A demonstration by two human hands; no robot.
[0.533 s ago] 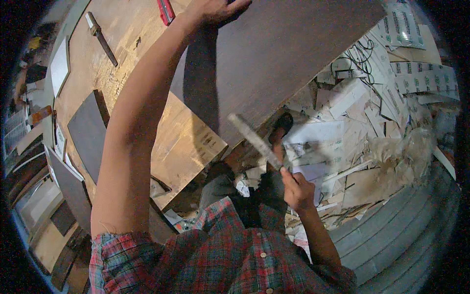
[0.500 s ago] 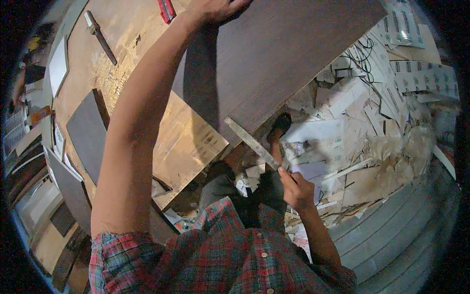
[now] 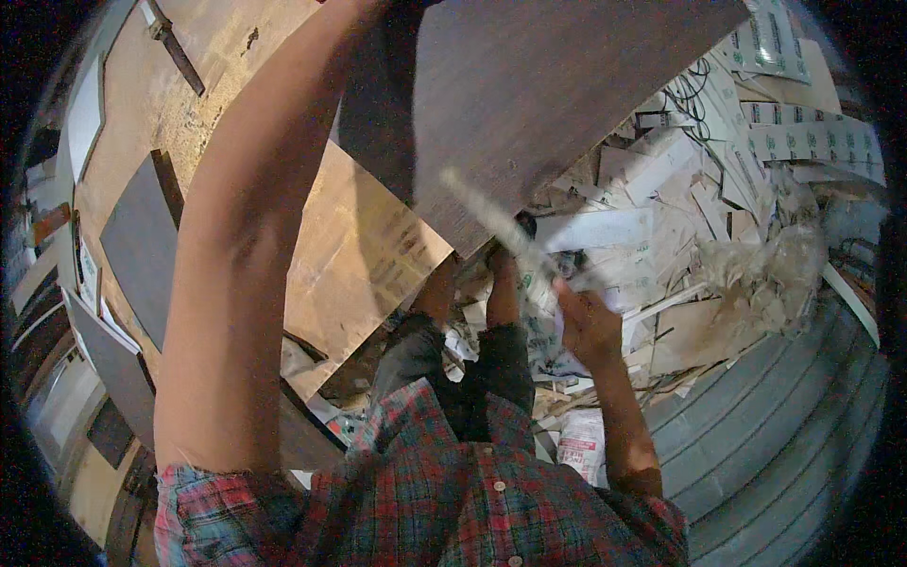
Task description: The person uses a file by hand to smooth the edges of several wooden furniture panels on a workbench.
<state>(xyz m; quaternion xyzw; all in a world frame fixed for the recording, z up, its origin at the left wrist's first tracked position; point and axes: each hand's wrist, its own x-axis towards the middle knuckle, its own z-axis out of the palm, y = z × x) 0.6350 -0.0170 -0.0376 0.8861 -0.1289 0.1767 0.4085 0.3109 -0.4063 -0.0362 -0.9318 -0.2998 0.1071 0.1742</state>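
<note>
A long, flat metal file [image 3: 499, 224] is gripped at its near end in my right hand [image 3: 590, 326], fingers closed around it. Motion smears both the file and the hand. The file's far part overlaps the near right edge of a large dark wood-grain panel [image 3: 529, 104]; whether it touches the panel, I cannot tell. My left arm stretches forward along the panel's left side, and its hand lies beyond the top edge of the picture, hidden from sight.
Under the panel is a wooden work board [image 3: 354, 255] strewn with sawdust. A dark-bladed hand tool [image 3: 177, 54] and a smaller dark panel [image 3: 142, 246] lie on its left. Offcuts and sheet scraps [image 3: 652, 246] litter the right side, beside black cable [image 3: 694, 94] and grey ribbed sheeting [image 3: 756, 444].
My right hand has moved slightly up and to the right, carrying the file, now blurred. My left hand has passed out of the top of view, as has a red utility knife.
</note>
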